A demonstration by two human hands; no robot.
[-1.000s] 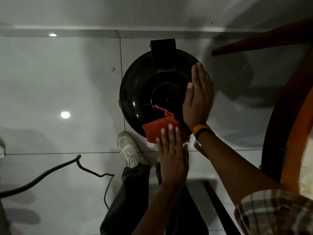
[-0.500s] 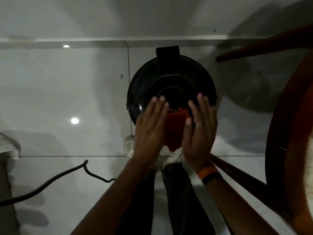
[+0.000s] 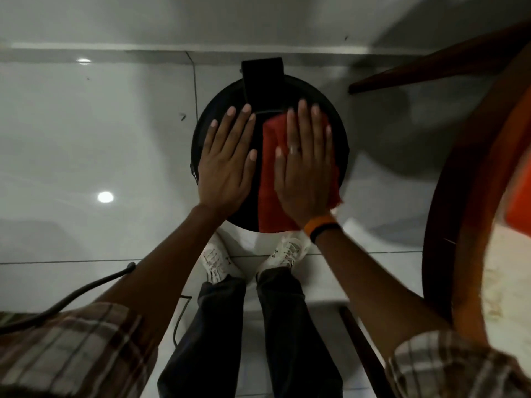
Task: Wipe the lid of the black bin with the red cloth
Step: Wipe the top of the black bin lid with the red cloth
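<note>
Red cloth (image 3: 270, 179) shifted under right hand (image 3: 304, 170), both hands flat (splayed), glossy round lid (image 3: 339, 133)

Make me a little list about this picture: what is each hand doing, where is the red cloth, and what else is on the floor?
left hand: flat, fingers spread, on the black bin lid, no cloth under it
right hand: flat, pressing the red cloth onto the lid
red cloth: on the lid's right half, a corner hanging past the rim
bin hinge block: at the far edge of the lid
floor: shiny pale tiles
shoes: white, just below the bin
cable: dark, on the floor at left
wooden furniture: at right
</note>
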